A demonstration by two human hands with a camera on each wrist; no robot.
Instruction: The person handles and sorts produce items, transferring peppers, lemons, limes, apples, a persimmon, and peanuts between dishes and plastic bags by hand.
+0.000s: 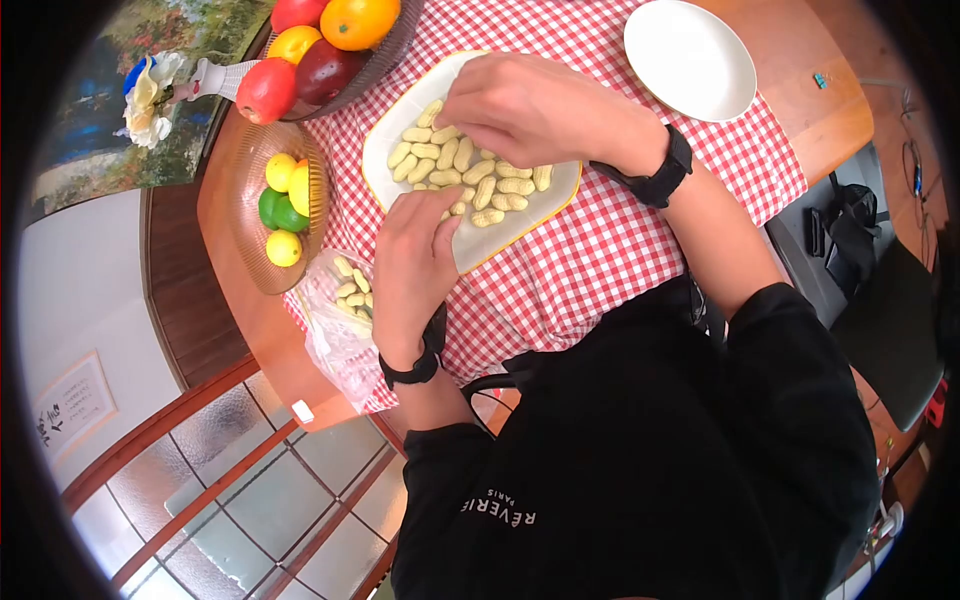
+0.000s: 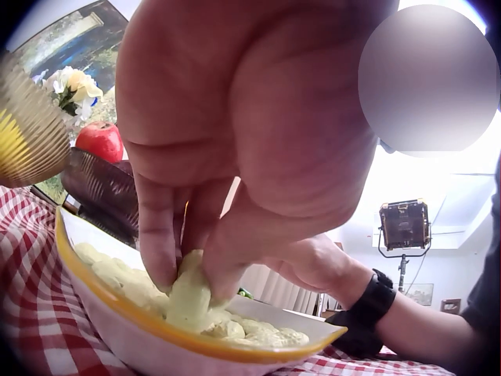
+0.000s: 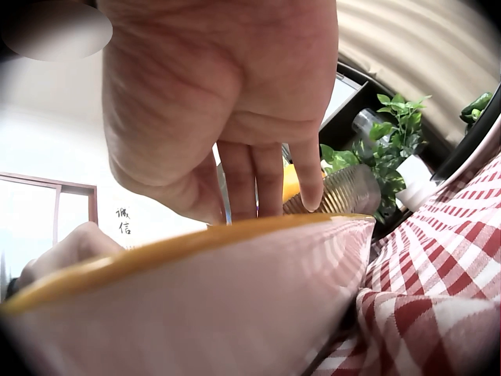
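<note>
A white dish with a yellow rim (image 1: 518, 238) holds several peanuts in their shells (image 1: 447, 153). My left hand (image 1: 410, 262) reaches over its near left side; in the left wrist view that hand (image 2: 243, 117) pinches a pale peanut (image 2: 189, 298) between thumb and fingers, just inside the rim. Over the dish's far side is my right hand (image 1: 545, 112), fingers bent down among the peanuts. The right wrist view shows that hand (image 3: 227, 102) with its thumb and some fingertips hidden behind the dish wall (image 3: 211, 301), so a hold cannot be confirmed.
Left of the dish lies a plastic bag of peanuts (image 1: 335, 320). Beyond it stand a ribbed bowl (image 1: 245, 210) of lemons and limes, a darker fruit bowl (image 1: 398, 50) and a flower vase (image 1: 215, 78). A white plate (image 1: 690, 60) sits at the far right on the checked cloth (image 1: 640, 235).
</note>
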